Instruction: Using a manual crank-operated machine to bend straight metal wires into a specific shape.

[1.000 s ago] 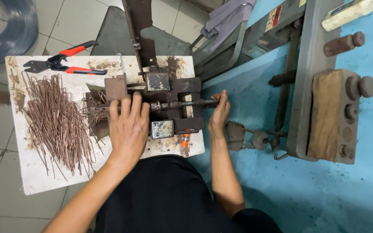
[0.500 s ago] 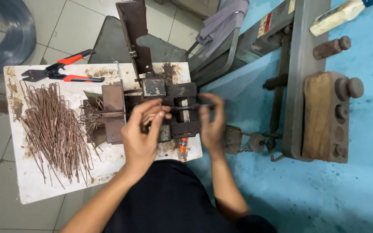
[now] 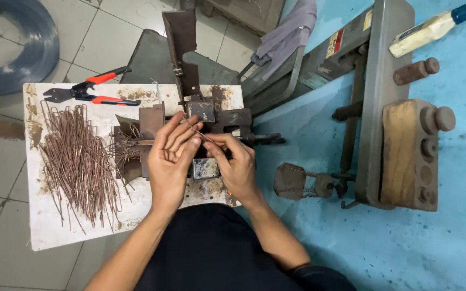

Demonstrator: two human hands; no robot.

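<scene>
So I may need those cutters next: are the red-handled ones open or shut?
Shut, as far as shows: the red-handled cutters lie flat on the white board, handles close together and jaws meeting.
</scene>
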